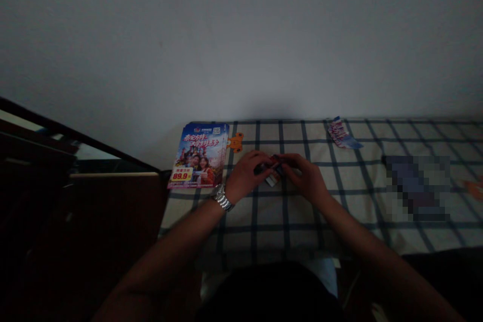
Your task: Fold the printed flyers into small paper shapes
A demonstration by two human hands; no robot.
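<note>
My left hand, with a metal watch on its wrist, pinches a small folded printed paper from the left. From the right, my right hand has its fingers closed on the same paper. Most of the paper is hidden by the fingers; a pale lower part shows just above the checked cloth. Left of my hands lies a stack of printed flyers, blue at the top with a price on the front. At the back right rests a folded paper piece in similar colours.
A checked cloth covers the surface, which meets a pale wall at the back. A blurred-out dark object lies at the right. On the left, a dark rail slants down to the corner near the flyers.
</note>
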